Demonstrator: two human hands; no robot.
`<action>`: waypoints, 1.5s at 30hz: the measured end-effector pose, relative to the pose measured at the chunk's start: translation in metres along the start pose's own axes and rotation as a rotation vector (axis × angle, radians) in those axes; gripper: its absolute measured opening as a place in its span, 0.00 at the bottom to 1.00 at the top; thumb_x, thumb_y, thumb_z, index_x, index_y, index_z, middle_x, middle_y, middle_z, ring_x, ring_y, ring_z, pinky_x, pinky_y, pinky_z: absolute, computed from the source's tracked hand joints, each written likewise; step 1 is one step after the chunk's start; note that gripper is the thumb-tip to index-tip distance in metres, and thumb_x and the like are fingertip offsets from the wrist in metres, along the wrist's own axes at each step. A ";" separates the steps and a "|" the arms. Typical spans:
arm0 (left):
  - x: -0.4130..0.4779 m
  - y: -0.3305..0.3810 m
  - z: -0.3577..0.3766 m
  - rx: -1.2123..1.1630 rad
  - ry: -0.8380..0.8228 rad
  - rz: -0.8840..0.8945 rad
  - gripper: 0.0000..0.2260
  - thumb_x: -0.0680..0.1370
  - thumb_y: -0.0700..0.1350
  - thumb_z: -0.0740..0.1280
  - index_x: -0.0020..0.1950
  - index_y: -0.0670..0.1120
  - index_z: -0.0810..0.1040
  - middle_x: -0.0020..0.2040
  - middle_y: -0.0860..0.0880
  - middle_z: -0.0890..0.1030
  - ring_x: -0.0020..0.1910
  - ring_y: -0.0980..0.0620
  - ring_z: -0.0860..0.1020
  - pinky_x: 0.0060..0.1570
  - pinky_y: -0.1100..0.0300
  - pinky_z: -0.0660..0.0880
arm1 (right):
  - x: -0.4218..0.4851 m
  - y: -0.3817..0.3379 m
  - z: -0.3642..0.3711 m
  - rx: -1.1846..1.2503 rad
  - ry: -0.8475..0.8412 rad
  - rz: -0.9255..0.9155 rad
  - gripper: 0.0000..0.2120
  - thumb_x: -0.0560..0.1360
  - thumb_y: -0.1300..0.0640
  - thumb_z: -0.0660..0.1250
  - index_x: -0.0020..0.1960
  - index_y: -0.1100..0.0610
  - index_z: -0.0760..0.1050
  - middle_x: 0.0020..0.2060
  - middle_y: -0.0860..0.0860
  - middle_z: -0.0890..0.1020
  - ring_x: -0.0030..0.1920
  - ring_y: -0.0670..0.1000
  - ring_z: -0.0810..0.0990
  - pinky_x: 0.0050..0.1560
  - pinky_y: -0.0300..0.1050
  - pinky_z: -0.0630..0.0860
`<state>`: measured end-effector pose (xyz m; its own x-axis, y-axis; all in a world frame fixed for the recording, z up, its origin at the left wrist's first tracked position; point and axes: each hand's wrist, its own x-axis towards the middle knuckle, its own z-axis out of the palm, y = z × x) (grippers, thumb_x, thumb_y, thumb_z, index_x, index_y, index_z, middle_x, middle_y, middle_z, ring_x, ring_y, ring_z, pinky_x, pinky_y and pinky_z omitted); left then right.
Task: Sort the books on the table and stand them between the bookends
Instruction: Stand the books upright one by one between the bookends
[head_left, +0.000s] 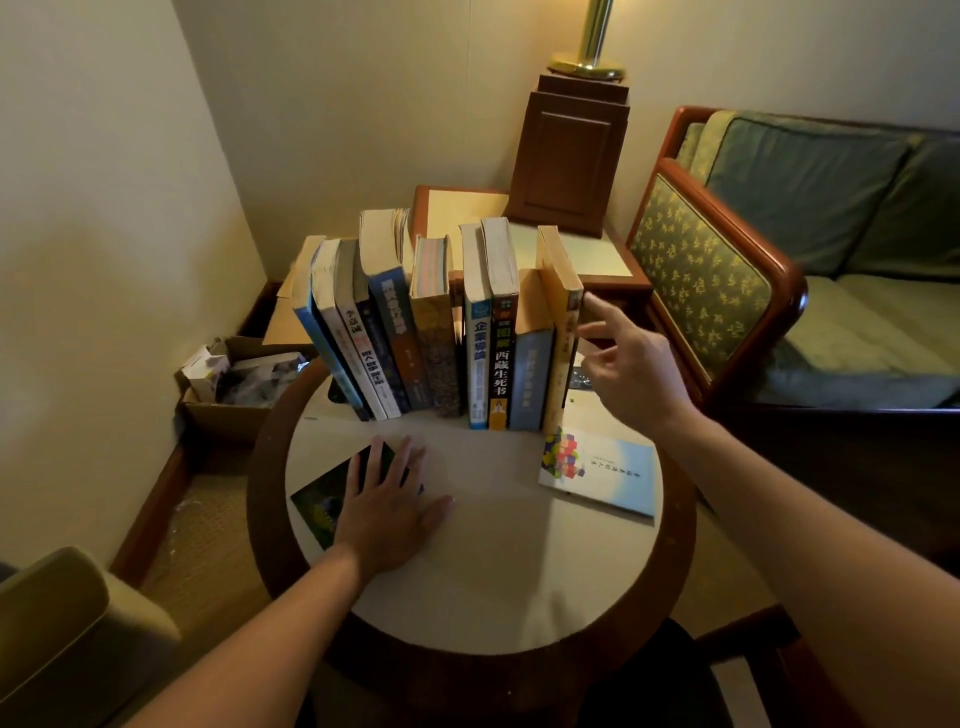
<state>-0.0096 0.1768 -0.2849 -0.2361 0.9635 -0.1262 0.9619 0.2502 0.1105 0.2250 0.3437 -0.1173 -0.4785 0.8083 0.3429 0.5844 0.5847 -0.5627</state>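
While R hand (631, 364) hovers, fingers spread, by tall yellow paperback (563, 332) at right | L hand (387, 499) flat on dark book (317, 506) | risk: nudge may topple leaning row (415, 338).

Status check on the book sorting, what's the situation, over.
Left hand flat on dark book. Right hand open beside standing row, right end. Blue book lies flat, unshelved.

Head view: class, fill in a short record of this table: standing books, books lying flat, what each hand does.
standing books: a row upright on the round table, left ones leaning
lying flat: dark book at left; light blue book at right
left hand: rests flat on the dark book
right hand: fingers relaxed, beside the row's right end
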 end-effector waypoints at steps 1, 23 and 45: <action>0.000 0.000 0.001 0.008 0.006 0.012 0.39 0.77 0.73 0.37 0.82 0.52 0.45 0.83 0.50 0.42 0.80 0.41 0.36 0.76 0.42 0.36 | -0.009 0.009 0.002 -0.025 -0.011 -0.002 0.29 0.78 0.63 0.67 0.77 0.54 0.64 0.60 0.53 0.82 0.48 0.49 0.83 0.52 0.46 0.82; 0.000 0.033 0.004 0.050 0.026 0.115 0.33 0.81 0.68 0.42 0.82 0.54 0.41 0.81 0.54 0.40 0.79 0.46 0.32 0.76 0.46 0.32 | -0.074 0.107 0.029 -0.373 -0.561 0.413 0.46 0.68 0.31 0.71 0.79 0.46 0.59 0.75 0.48 0.64 0.73 0.52 0.61 0.70 0.51 0.67; -0.002 0.039 0.005 0.041 0.027 0.128 0.33 0.81 0.67 0.44 0.82 0.53 0.46 0.83 0.52 0.43 0.80 0.44 0.36 0.74 0.47 0.32 | -0.097 0.090 0.026 -0.388 -0.665 0.322 0.50 0.61 0.29 0.75 0.76 0.48 0.62 0.65 0.49 0.66 0.61 0.50 0.63 0.63 0.49 0.70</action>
<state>0.0287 0.1839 -0.2853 -0.1146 0.9896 -0.0868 0.9890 0.1219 0.0839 0.3068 0.3164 -0.2211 -0.4657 0.8020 -0.3742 0.8847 0.4128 -0.2164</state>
